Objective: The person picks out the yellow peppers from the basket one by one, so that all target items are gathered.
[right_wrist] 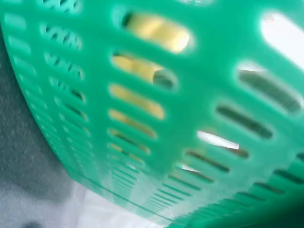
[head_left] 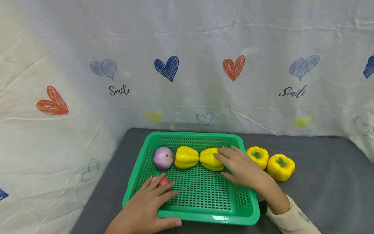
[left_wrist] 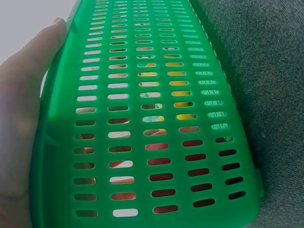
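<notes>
In the head view, a green plastic basket (head_left: pixel 204 218) stands on the dark table. Inside, a purple onion (head_left: pixel 163 158) and a yellow bell pepper (head_left: pixel 186 157) lie in a row with another yellow bell pepper (head_left: pixel 209 159). My right hand (head_left: pixel 243 167) holds that pepper by its right end, fingers over the top and thumb on the near side. Reaching over the near left corner, my left hand (head_left: pixel 149 203) rests its spread fingers over a round red fruit or vegetable (head_left: pixel 164 181), mostly covered; its thumb stays outside the basket wall (left_wrist: pixel 61 142).
Right of the basket, two yellow bell peppers (head_left: pixel 257 157) with green stems sit side by side on the dark grey tabletop (head_left: pixel 321 182). Behind and to the left hangs a pale curtain (head_left: pixel 198 39) printed with hearts.
</notes>
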Demonstrator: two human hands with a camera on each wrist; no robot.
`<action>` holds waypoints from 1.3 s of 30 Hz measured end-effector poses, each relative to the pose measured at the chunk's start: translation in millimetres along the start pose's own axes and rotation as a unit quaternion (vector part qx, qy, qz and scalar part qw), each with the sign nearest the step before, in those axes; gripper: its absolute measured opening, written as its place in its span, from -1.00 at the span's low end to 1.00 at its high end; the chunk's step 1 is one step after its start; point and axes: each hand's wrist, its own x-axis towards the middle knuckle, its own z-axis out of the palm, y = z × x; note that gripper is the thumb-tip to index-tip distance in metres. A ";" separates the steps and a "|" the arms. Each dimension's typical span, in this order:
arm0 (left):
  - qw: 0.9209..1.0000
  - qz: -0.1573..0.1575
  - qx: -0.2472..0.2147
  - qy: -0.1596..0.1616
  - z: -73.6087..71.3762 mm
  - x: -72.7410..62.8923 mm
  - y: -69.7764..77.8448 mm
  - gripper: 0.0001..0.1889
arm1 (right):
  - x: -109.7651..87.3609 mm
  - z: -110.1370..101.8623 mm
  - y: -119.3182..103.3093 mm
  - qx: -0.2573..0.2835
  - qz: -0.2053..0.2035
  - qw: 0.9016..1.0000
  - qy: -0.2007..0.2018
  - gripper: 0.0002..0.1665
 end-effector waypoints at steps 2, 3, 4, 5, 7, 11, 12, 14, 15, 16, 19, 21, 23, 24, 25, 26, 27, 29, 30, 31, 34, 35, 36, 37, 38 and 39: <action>1.000 -0.001 -0.003 -0.001 -0.3 -0.4 0.3 -0.24 | 0.3 1.1 -1.6 0.004 -0.001 1.000 0.001 -0.29; 1.000 -0.002 -0.003 -0.001 -0.4 -0.7 0.5 -0.24 | 0.5 1.4 -2.1 0.012 0.000 1.000 0.004 -0.34; 1.000 -0.002 -0.002 -0.001 -0.4 -0.8 0.8 -0.24 | 0.6 1.3 -2.6 0.021 0.000 1.000 0.009 -0.40; 1.000 -0.003 -0.001 -0.001 -0.4 -0.9 1.0 -0.24 | 0.9 1.6 -3.1 0.031 -0.001 0.999 0.013 -0.47; 1.000 -0.003 0.001 0.001 -0.5 -0.9 1.4 -0.24 | 1.9 2.1 -3.7 0.050 -0.008 0.998 0.022 -0.57; 1.000 -0.002 0.005 0.002 -0.7 -0.6 1.9 -0.24 | 4.4 3.3 -5.9 0.071 -0.014 0.997 0.018 -0.49; 1.000 -0.002 0.004 0.002 -0.8 -0.5 1.9 -0.24 | 4.8 3.6 -6.4 0.074 -0.012 0.997 0.013 -0.45; 1.000 -0.002 0.003 0.002 -1.1 -0.5 2.1 -0.23 | 4.7 3.7 -7.7 0.081 -0.007 0.997 0.000 -0.35; 1.000 -0.003 0.003 0.001 -1.2 -0.5 2.1 -0.23 | 4.3 3.3 -8.6 0.086 -0.007 0.996 -0.008 -0.33; 1.000 -0.003 0.002 0.000 -1.3 -0.4 2.0 -0.23 | 3.9 2.9 -9.4 0.091 -0.006 0.996 -0.017 -0.32; 1.000 -0.003 0.004 0.001 -1.1 -0.8 2.0 -0.24 | 2.4 2.5 -12.3 0.098 -0.013 0.994 -0.036 -0.38; 1.000 -0.002 0.006 0.003 -0.9 -1.1 1.9 -0.24 | 1.8 2.8 -14.2 0.095 -0.022 0.994 -0.043 -0.41; 1.000 -0.002 0.008 0.006 -0.6 -1.5 2.0 -0.24 | 1.4 3.9 -15.5 0.080 -0.030 0.995 -0.047 -0.39; 1.000 -0.002 0.009 0.007 -0.5 -1.7 2.0 -0.24 | 1.3 4.3 -15.9 0.074 -0.033 0.996 -0.049 -0.36; 1.000 -0.002 0.008 0.007 -0.4 -1.8 2.0 -0.24 | 1.2 4.8 -16.1 0.068 -0.037 0.996 -0.051 -0.33; 1.000 -0.002 0.008 0.008 -0.4 -1.9 2.0 -0.24 | 1.2 4.8 -16.4 0.065 -0.037 0.996 -0.054 -0.31; 1.000 -0.002 0.007 0.009 -0.3 -2.0 2.1 -0.24 | 1.0 4.8 -16.4 0.063 -0.035 0.996 -0.058 -0.28; 1.000 -0.001 0.007 0.011 -0.1 -2.2 2.1 -0.24 | 0.9 4.2 -16.3 0.064 -0.032 0.995 -0.063 -0.27; 1.000 0.000 0.007 0.012 0.1 -2.2 2.0 -0.25 | 1.0 4.0 -15.9 0.068 -0.031 0.995 -0.064 -0.30; 1.000 0.001 0.008 0.012 0.2 -2.2 1.9 -0.25 | 1.1 3.6 -15.6 0.074 -0.031 0.995 -0.063 -0.33; 1.000 0.002 0.010 0.015 0.6 -2.1 1.5 -0.25 | 1.3 2.2 -13.8 0.096 -0.032 0.993 -0.059 -0.42; 1.000 0.002 0.011 0.016 0.6 -2.1 1.5 -0.25 | 1.2 1.5 -13.0 0.105 -0.032 0.992 -0.058 -0.42; 1.000 0.002 0.012 0.017 0.7 -2.1 1.5 -0.25 | 1.2 0.6 -12.4 0.118 -0.030 0.991 -0.058 -0.41; 1.000 0.003 0.014 0.017 0.7 -2.2 1.5 -0.25 | 1.0 -0.4 -11.7 0.132 -0.027 0.989 -0.058 -0.40; 1.000 0.003 0.014 0.018 0.7 -2.2 1.6 -0.25 | 0.8 -1.6 -11.1 0.146 -0.022 0.987 -0.059 -0.37; 1.000 0.003 0.014 0.018 0.7 -2.2 1.7 -0.25 | 0.5 -3.0 -10.7 0.161 -0.016 0.985 -0.061 -0.35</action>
